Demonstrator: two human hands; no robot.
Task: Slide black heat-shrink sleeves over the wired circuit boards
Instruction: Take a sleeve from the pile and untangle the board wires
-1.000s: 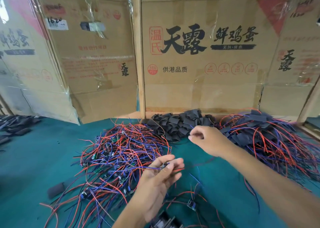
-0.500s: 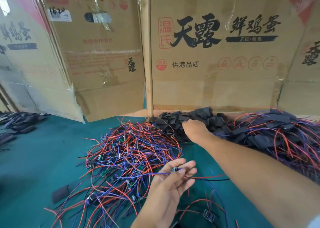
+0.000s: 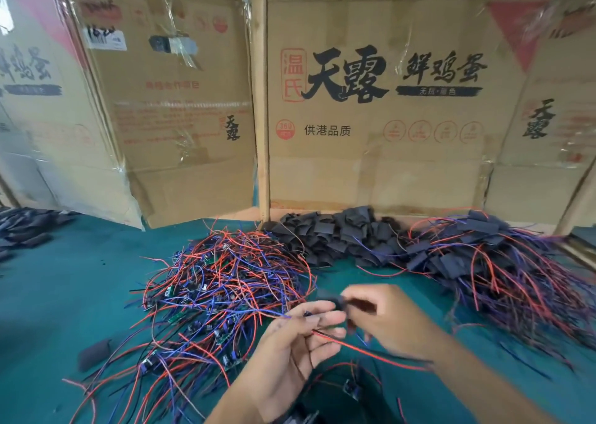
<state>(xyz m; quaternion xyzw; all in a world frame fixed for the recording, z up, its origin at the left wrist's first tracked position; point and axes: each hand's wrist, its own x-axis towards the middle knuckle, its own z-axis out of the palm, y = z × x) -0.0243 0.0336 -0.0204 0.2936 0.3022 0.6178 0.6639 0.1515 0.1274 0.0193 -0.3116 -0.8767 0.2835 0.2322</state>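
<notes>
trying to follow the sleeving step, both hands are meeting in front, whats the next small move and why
Probably slide the sleeve in the right hand along the wires held by the left hand. The hands nearly touch; the blurred sleeve seems to sit just right of the left fingertips.

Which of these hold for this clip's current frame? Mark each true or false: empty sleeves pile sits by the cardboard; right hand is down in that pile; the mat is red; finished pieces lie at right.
1. The pile of empty black sleeves lies against the cardboard wall. True.
2. The right hand reaches into that pile. False: it is near the left hand, holding a blurred black sleeve.
3. The mat is red. False: it is green.
4. Sleeved boards lie at right. True.
</notes>
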